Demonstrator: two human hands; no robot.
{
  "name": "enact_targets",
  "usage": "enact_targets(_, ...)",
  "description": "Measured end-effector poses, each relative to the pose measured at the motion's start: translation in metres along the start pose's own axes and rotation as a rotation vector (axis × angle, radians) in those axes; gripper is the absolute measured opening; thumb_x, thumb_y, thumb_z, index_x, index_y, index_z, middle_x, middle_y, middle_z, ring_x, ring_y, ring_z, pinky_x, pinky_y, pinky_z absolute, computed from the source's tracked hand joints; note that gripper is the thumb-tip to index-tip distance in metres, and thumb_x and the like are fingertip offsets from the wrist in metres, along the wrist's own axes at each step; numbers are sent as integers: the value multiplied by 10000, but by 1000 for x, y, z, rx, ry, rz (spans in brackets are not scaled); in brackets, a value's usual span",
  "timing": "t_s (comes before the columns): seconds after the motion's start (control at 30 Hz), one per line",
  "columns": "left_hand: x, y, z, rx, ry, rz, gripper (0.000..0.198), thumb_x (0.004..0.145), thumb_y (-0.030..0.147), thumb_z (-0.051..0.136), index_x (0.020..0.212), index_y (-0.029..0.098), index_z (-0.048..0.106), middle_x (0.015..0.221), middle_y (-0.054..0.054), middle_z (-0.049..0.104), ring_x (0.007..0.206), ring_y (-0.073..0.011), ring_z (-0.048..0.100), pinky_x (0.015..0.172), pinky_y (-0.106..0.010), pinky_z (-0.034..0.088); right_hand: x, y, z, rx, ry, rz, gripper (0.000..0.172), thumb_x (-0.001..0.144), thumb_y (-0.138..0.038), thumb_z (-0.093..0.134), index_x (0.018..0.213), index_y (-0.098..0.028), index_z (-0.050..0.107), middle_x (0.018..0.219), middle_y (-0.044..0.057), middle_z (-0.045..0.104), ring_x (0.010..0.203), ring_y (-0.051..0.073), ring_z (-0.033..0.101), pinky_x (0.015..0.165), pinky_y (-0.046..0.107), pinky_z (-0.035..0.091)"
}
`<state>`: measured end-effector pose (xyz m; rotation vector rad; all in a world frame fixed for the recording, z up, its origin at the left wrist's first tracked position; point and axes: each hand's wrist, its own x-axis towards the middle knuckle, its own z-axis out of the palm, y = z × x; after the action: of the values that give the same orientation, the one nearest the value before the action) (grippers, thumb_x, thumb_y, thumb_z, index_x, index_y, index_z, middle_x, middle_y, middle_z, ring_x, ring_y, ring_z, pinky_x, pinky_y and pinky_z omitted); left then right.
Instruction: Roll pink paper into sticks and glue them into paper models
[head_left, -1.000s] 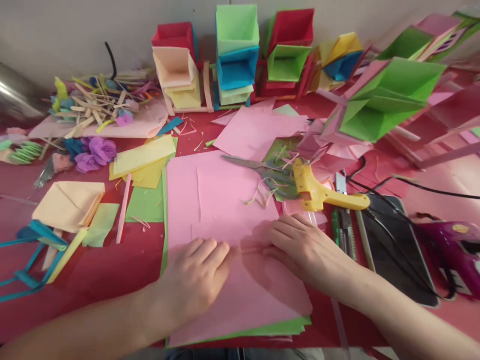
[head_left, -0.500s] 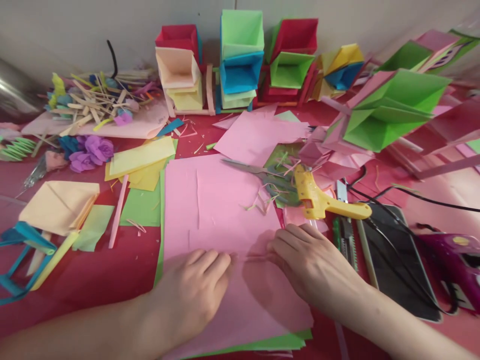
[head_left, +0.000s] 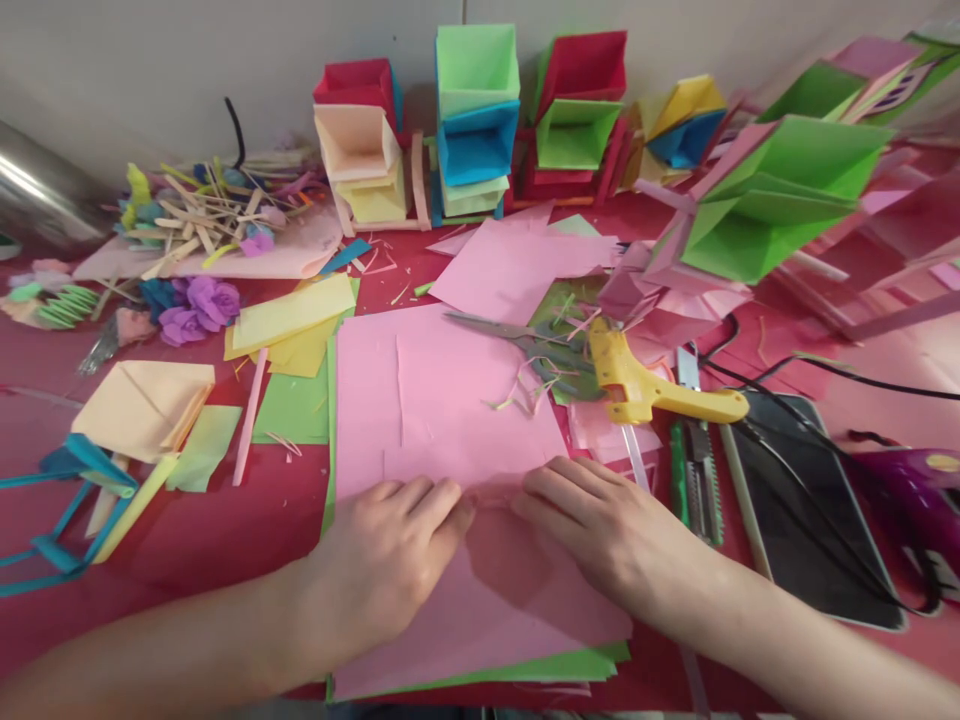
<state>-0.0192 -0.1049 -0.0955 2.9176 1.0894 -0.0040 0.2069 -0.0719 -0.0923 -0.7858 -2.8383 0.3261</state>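
Note:
Pink sheets (head_left: 465, 400) lie stacked over green paper (head_left: 555, 668) in front of me. My left hand (head_left: 401, 545) rests on the lower left of the pink stack, its fingers curled onto a narrow rolled or folded pink strip (head_left: 493, 497). My right hand (head_left: 592, 520) holds the other end of that strip, fingers bent and pressed together. The middle of the strip shows between both hands; its ends are hidden under the fingers. Scissors (head_left: 517, 335) lie on the stack's upper right, beside a yellow glue gun (head_left: 637, 385).
Folded paper boxes (head_left: 480, 145) stand along the back. Wooden sticks (head_left: 195, 215) and purple flowers (head_left: 202, 305) lie at left, near a peach envelope (head_left: 142, 405). To the right are cutters (head_left: 697, 470), a dark tablet-like object (head_left: 802, 510) and black cables.
Both hands remain at the strip; my right hand has shifted slightly left, closer to my left hand. The whole view has shifted a little.

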Motion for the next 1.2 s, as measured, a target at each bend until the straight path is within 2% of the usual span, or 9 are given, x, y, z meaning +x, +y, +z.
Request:
enact_targets(0.2, 0, 0, 0, 5, -14, -15, 310, 808, 107, 415, 1092, 152, 529, 884, -56, 568, 692, -191, 552, 527, -316, 456, -1, -9, 7, -84, 65, 8, 329, 900, -130, 298, 833, -107, 619, 768, 83, 573, 696, 194, 466, 605, 321, 437)
enact_targets(0.53, -1, -4, -2, -35, -34, -4, 304, 822, 126, 418, 1109, 164, 512, 920, -52, 564, 742, -191, 556, 546, -315, 477, 3, -16, 5, -196, 105, -20, 347, 876, -73, 274, 915, -111, 617, 787, 84, 607, 673, 173, 527, 560, 286, 437)
enact_targets(0.67, -1, -5, 1, -89, -42, -27, 246, 825, 136, 429, 1038, 187, 542, 920, -46, 584, 739, -183, 569, 559, -304, 489, 7, -15, 9, -205, 95, -35, 299, 878, -101, 317, 922, -140, 610, 800, 70, 621, 652, 169, 517, 536, 290, 401)
enact_targets(0.77, -2, -12, 0, -200, 5, -63, 342, 832, 116, 426, 1166, 175, 470, 971, -65, 608, 805, -183, 592, 628, -297, 509, 12, -13, 11, -207, 89, -42, 242, 868, -123, 371, 907, -147, 609, 787, 54, 628, 624, 166, 504, 518, 284, 366)
enact_targets(0.83, -3, -22, -4, -413, 36, -142, 374, 850, 100, 410, 1217, 175, 410, 992, -61, 615, 847, -152, 600, 682, -260, 509, 14, -12, 11, -202, 92, -51, 246, 862, -112, 371, 898, -145, 612, 781, 49, 632, 607, 166, 493, 506, 284, 348)
enact_targets(0.9, -4, -34, -11, -679, 42, -274, 285, 864, 95, 406, 1130, 190, 448, 932, -18, 615, 800, -95, 599, 681, -198, 493, 14, -12, 10, -190, 99, -64, 281, 865, -95, 340, 903, -146, 614, 787, 49, 638, 602, 169, 488, 502, 288, 340)
enact_targets(0.97, -4, -44, -18, -781, 29, -355, 156, 861, 109, 438, 967, 194, 514, 862, 17, 597, 742, -67, 580, 667, -175, 468, 14, -10, 10, -180, 107, -73, 312, 871, -86, 312, 915, -149, 614, 796, 53, 642, 611, 169, 491, 509, 290, 343)
enact_targets(1.07, -3, -52, -22, -725, -34, -339, 88, 842, 162, 511, 775, 187, 563, 775, 43, 574, 694, -63, 546, 640, -180, 431, 13, -9, 11, -176, 104, -75, 318, 874, -84, 307, 928, -153, 614, 794, 58, 641, 623, 162, 497, 520, 285, 352)
enact_targets(1.2, -3, -52, -18, -618, -109, -311, 85, 806, 178, 566, 723, 182, 582, 700, 52, 574, 619, -71, 523, 542, -180, 375, 14, -9, 12, -169, 108, -72, 329, 868, -70, 304, 934, -150, 616, 783, 59, 637, 611, 163, 491, 506, 294, 351)
